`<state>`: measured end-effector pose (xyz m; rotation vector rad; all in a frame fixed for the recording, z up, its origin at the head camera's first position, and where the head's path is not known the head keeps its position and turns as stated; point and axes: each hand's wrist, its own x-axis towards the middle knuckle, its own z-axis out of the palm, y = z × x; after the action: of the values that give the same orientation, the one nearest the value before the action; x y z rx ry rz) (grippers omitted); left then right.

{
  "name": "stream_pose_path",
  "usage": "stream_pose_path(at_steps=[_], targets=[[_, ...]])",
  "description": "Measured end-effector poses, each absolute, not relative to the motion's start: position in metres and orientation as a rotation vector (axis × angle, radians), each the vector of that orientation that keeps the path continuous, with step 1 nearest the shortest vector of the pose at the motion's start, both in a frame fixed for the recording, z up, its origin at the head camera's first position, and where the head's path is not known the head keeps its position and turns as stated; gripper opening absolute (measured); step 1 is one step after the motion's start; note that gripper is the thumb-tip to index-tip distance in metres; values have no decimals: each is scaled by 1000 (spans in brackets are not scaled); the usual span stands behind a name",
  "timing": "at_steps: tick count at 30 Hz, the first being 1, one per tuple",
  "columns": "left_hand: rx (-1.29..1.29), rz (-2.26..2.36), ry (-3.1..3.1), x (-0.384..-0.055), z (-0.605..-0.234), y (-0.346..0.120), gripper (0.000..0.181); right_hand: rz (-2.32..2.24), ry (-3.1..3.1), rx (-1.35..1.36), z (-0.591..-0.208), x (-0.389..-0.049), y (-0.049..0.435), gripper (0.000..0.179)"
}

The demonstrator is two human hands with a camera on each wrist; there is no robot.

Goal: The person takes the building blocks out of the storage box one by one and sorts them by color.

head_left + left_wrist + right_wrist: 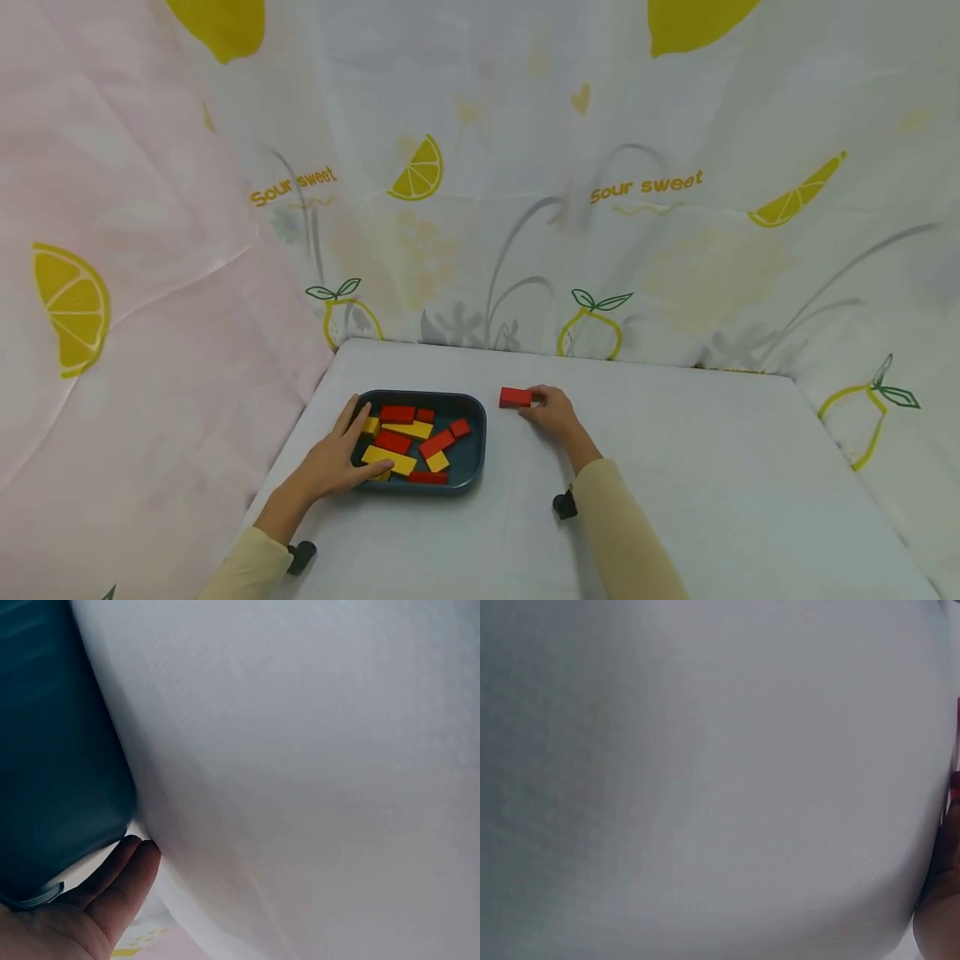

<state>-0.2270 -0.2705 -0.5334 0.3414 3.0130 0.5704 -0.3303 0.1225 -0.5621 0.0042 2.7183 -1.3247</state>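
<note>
A dark teal tray (pixel 468 479) holds several red and yellow blocks, among them a long yellow block (pixel 389 459) and a red block (pixel 393 441). My left hand (pixel 330 461) rests at the tray's left side, fingers spread, with the thumb reaching over its front left part. In the left wrist view, extended fingers (pixel 124 889) lie along the outside of the teal tray (pixel 60 750). To the right of the tray, my right hand (pixel 553 412) pinches a red rectangular block (pixel 514 397) by its right end. Only a sliver of red shows at the right wrist view's edge.
A white cloth covers the table (pixel 720 483). Behind it and on the left hangs a lemon-printed curtain (pixel 510 250). Small black devices (pixel 302 557) sit at both wrists.
</note>
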Motion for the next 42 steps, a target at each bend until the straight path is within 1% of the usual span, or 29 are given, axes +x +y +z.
stream_pose_path(at_steps=[4, 10, 20, 27, 33, 37, 42], targets=[[344, 576, 3014, -227, -534, -271, 115, -1326, 2720, -5, -563, -330, 122, 46], [342, 588, 3014, -227, -533, -270, 118, -1321, 2724, 2, -563, -330, 122, 46], [330, 597, 3024, -227, -534, -270, 117, -1351, 2714, 47, -563, -329, 121, 44], [344, 612, 3044, -227, -536, -271, 115, -1338, 2725, 29, -562, -328, 120, 43], [351, 622, 3035, -227, -535, -272, 117, -1343, 2728, 36, -561, -328, 120, 43], [344, 614, 3032, -228, -535, -272, 120, -1420, 2660, 45, -560, -328, 123, 50], [353, 621, 3014, -226, -532, -273, 122, -1587, 2433, 131, -555, -326, 133, 68]])
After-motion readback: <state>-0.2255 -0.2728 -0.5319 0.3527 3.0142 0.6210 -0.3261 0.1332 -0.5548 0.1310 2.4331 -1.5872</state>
